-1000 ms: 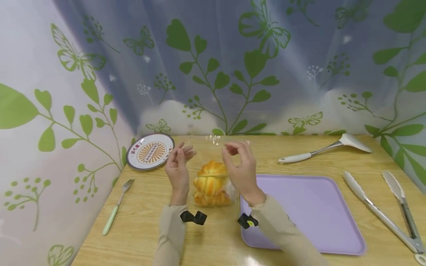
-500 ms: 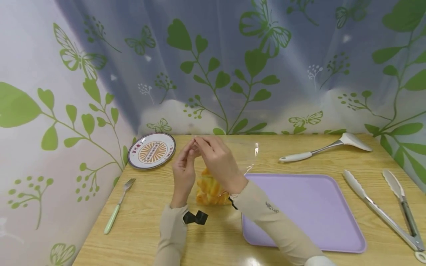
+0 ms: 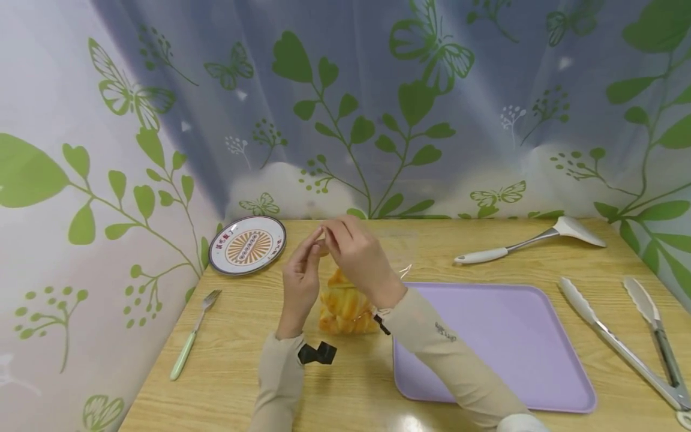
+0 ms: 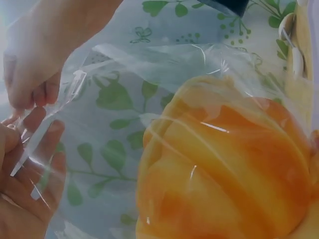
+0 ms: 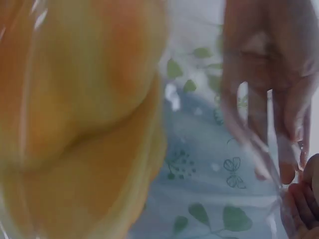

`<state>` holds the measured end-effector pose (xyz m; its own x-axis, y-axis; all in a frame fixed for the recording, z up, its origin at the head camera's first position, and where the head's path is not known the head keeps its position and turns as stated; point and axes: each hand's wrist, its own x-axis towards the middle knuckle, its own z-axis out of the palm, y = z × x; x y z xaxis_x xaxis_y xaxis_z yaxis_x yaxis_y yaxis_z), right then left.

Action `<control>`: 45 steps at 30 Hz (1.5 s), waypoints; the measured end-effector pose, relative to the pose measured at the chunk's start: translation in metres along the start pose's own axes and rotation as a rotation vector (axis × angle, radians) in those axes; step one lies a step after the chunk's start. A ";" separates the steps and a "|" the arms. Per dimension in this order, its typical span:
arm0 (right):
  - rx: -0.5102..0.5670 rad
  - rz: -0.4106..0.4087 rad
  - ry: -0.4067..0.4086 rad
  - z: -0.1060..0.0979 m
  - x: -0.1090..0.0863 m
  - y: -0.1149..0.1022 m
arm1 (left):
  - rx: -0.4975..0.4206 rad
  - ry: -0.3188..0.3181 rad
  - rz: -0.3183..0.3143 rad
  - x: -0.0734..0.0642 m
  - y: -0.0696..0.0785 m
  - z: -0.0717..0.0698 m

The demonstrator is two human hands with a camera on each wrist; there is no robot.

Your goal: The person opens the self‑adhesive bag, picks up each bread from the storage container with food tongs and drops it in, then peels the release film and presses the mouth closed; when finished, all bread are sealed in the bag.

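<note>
A clear plastic bag (image 4: 109, 64) stands upright on the table, with golden bread (image 3: 345, 303) inside it. In the left wrist view one bread roll (image 4: 224, 164) fills much of the picture behind shiny film. My left hand (image 3: 302, 279) pinches the bag's top edge at its left side, fingers pointing upward. The right hand (image 3: 363, 258) reaches across in front of the bag and pinches the same edge, its fingertips meeting those of the left. Part of the bread is hidden behind the right hand and wrist.
A purple tray (image 3: 502, 342) lies to the right, beneath the right forearm. Beyond it are metal tongs (image 3: 615, 342) and a white-handled spatula (image 3: 480, 257). On the left are a patterned plate (image 3: 247, 246) and a green-handled fork (image 3: 189, 345). A leaf-print curtain (image 3: 345, 120) closes the back.
The hands were apart over the bag; the right hand has moved left to meet the left hand at the bag's top edge. The left hand has shifted slightly right.
</note>
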<state>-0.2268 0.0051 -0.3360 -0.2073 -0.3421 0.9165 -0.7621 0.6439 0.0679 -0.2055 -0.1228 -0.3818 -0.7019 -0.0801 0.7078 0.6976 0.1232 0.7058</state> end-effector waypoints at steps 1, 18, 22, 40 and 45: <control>0.067 0.049 -0.005 0.000 0.000 0.000 | -0.004 0.000 0.000 0.000 0.000 0.000; 0.876 0.885 -0.073 -0.015 -0.005 -0.013 | -0.115 -0.013 -0.019 -0.001 -0.003 0.005; 0.950 0.941 -0.070 -0.020 -0.004 -0.008 | -0.136 -0.001 -0.039 -0.002 -0.003 0.003; 0.597 0.738 -0.042 -0.023 -0.003 -0.007 | -0.264 -0.061 -0.001 -0.003 -0.007 -0.005; 0.621 0.754 -0.047 -0.025 -0.002 -0.004 | -0.299 -0.115 0.008 -0.002 -0.009 -0.011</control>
<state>-0.2082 0.0201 -0.3287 -0.7867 -0.0245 0.6168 -0.6044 0.2341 -0.7615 -0.2084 -0.1342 -0.3890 -0.6963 0.0338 0.7169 0.7023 -0.1740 0.6903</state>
